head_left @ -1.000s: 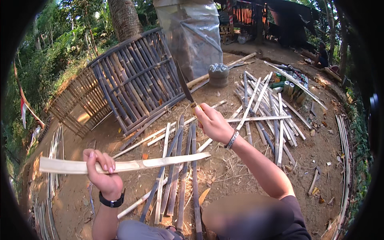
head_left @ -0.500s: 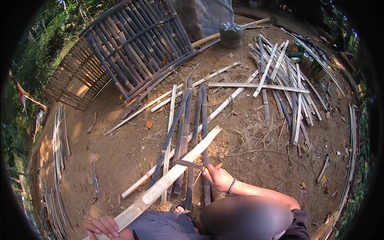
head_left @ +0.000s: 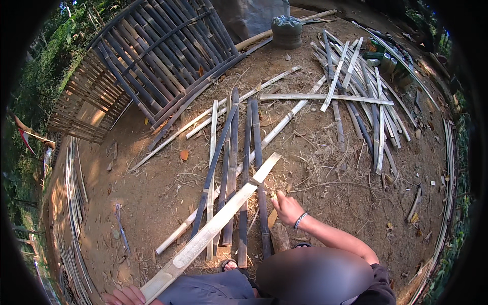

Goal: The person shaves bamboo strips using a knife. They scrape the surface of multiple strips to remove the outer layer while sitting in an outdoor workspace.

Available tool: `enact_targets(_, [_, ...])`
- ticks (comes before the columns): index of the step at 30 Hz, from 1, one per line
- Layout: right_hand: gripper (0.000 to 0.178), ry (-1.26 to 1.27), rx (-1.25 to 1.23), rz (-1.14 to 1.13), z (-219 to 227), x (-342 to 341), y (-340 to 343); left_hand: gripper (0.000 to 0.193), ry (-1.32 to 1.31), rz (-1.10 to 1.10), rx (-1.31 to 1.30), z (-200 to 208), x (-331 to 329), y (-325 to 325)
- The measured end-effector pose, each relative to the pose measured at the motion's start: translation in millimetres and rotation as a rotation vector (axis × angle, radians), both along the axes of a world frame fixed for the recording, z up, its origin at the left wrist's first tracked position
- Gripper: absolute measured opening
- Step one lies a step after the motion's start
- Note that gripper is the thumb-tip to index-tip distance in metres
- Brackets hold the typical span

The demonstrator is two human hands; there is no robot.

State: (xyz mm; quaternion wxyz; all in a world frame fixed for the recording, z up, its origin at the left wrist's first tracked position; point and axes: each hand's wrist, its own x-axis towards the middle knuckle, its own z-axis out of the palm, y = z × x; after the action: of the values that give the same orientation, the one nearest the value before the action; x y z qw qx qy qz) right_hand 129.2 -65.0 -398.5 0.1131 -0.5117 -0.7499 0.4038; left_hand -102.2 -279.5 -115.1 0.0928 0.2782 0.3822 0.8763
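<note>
A long pale split bamboo strip [head_left: 213, 226] runs diagonally from the lower left toward the middle of the picture. My left hand [head_left: 124, 296] is closed round its near end, partly cut off by the lower edge. Near the strip's far end is my right hand [head_left: 288, 208], its fingers curled round a knife. The knife's dark blade [head_left: 255, 181] lies across the strip, and its handle is mostly hidden in the fist. Below that hand stands a short wooden stump [head_left: 279, 237]. Several dark bamboo slats [head_left: 235, 168] lie on the ground beneath the strip.
A heap of bamboo strips [head_left: 378, 109] lies at the far right. Behind, at the left, is a dark bamboo slatted panel [head_left: 162, 56], with a lighter slatted rack [head_left: 84, 101] beside it. A dark round container [head_left: 286, 33] stands at the back. Thin strips [head_left: 75, 203] lie along the left.
The knife in my right hand has moved farther up the strip, toward its far end, and the hand has shifted slightly right and up. My left hand keeps hold of the near end.
</note>
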Motion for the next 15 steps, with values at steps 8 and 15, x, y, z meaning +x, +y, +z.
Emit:
enact_targets(8, [0.035, 0.208, 0.096, 0.108, 18, -18, -14, 0.028, 0.097, -0.035, -0.075, 0, 0, 3])
enact_targets(15, [0.035, 0.276, -0.027, 0.071, 46, -28, -37, 0.031, 0.161, 0.041, -0.034, -5, 6, 2])
